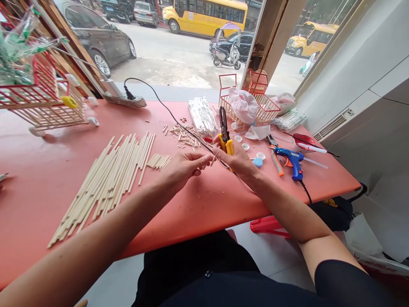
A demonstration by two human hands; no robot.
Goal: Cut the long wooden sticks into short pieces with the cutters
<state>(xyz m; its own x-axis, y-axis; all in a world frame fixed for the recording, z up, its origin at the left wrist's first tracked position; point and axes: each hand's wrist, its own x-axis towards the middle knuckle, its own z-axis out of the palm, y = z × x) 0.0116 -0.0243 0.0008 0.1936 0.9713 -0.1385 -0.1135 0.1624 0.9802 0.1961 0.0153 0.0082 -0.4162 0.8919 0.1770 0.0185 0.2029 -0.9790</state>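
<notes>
My right hand (pixel 238 160) is wrapped round yellow-handled wire strippers (pixel 225 128), whose dark jaws point up and away from me. Close beside it, my left hand (pixel 185 166) pinches with thumb and fingers. A short wooden stick (pixel 213 160) shows between the two hands, touching the fingertips; which hand bears it is hard to tell. To the left lie many long wooden sticks (pixel 108 179) in a loose row. A small row of short cut sticks (pixel 159 161) lies beside them. Behind my hands is a scattered heap of short pieces (pixel 185 136).
A blue glue gun (pixel 289 160) lies right, near orange-handled pliers (pixel 277 163) and white caps (pixel 260 156). A black cord (pixel 166 106) crosses the table (pixel 191 213) from a power strip (pixel 128 100). Red-trimmed stick carts (pixel 47 98) stand left and back right; a foil-like pack (pixel 202 114) lies behind.
</notes>
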